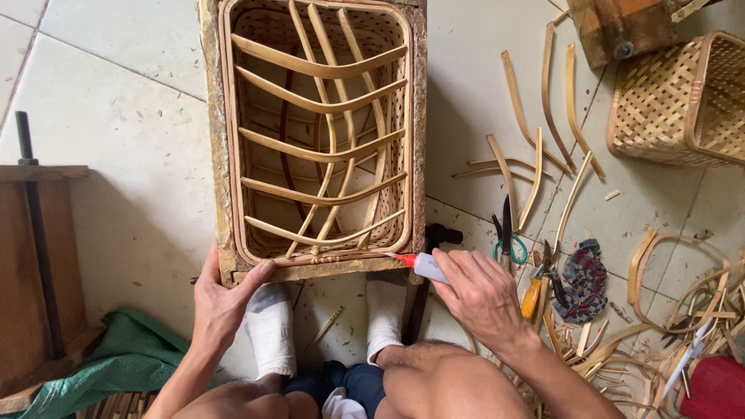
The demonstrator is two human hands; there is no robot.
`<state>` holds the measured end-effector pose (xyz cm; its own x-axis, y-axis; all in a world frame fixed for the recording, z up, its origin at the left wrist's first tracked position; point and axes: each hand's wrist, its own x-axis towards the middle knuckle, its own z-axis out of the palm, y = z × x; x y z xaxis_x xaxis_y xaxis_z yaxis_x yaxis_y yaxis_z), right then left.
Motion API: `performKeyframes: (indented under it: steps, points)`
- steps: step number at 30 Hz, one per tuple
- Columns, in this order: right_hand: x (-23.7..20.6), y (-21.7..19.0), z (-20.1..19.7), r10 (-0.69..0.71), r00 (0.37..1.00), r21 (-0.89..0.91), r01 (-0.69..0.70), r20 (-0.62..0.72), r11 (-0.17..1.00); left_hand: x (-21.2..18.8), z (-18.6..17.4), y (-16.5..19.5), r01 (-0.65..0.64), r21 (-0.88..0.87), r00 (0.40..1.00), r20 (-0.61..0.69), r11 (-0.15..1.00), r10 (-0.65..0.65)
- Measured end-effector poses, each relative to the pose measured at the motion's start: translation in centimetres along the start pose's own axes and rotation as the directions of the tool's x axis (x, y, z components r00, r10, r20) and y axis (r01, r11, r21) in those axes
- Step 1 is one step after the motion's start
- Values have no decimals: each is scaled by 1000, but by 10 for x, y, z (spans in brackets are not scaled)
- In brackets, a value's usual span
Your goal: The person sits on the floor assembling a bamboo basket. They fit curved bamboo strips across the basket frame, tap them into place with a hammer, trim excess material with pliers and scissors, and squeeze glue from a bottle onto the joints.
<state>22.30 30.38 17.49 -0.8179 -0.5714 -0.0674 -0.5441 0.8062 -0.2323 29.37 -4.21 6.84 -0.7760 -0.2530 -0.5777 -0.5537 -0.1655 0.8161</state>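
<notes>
A rectangular woven bamboo basket point(233, 155) with curved bamboo ribs sits inside a wooden mould frame on the floor, open side toward me. My left hand point(221, 299) grips the frame's near left corner. My right hand point(477, 291) holds a small glue tube point(423, 266) with a red nozzle, its tip touching the basket's near right rim. My feet in white socks point(272, 330) rest just below the frame.
Loose bamboo strips point(535, 124) lie on the tiles to the right, beside scissors point(508, 240), an orange-handled cutter point(535, 291) and a cloth point(582, 279). A finished woven basket point(675, 101) stands at the upper right. A wooden bench point(31, 264) and green cloth point(124, 361) are on the left.
</notes>
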Motion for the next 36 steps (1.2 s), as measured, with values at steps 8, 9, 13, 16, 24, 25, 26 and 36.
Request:
performKeyframes:
  steps: [8, 9, 13, 16, 24, 25, 26, 36]
  points:
    - [3, 10, -10, -29, 1000, -14, 29, -9, 999, 3, 0, -8, 12, -14, 1000, -6, 1000, -12]
    - [4, 8, -11, -41, 999, 7, 42, -26, 999, 4, 0, -9, 1, -55, 1000, 3, 998, -1]
    - [13, -1, -4, -84, 996, 43, 85, -17, 995, 8, -3, -13, 6, -126, 999, 39, 992, -1]
    - [20, -4, 4, -99, 995, 34, 98, 25, 995, 11, -5, -14, 13, -95, 1000, 12, 995, -12]
    - [31, -7, -6, -147, 988, 24, 146, 57, 989, 14, -4, -15, 38, -173, 999, 32, 984, -33]
    - [33, -9, -7, -156, 986, 28, 155, 56, 988, 14, -5, -16, 44, -189, 999, 36, 981, -38]
    - [36, -11, -7, -164, 985, 34, 162, 55, 986, 15, -6, -15, 39, -200, 998, 50, 979, -30]
    - [59, -24, -9, -221, 970, 17, 220, 103, 975, 22, -10, -14, -4, -282, 989, 137, 959, 45]
